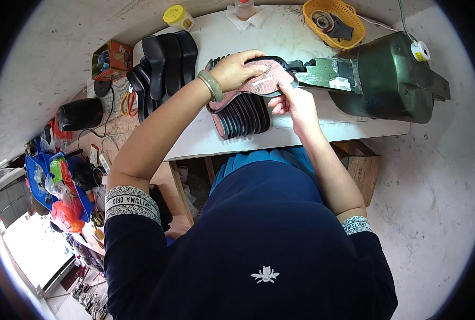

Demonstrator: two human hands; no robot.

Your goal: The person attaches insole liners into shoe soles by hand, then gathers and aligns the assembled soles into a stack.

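White worktable (301, 136), insole (259, 82) between hands (264, 85)

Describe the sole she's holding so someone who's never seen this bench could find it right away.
Start at the big dark green machine on the right of the white table. At the tip of its arm, the left hand and right hand press a pinkish insole. Unlike the fanned dark soles beneath, it is reddish and held up.

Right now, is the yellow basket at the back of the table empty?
No, the yellow basket holds a roll of tape and a dark piece.
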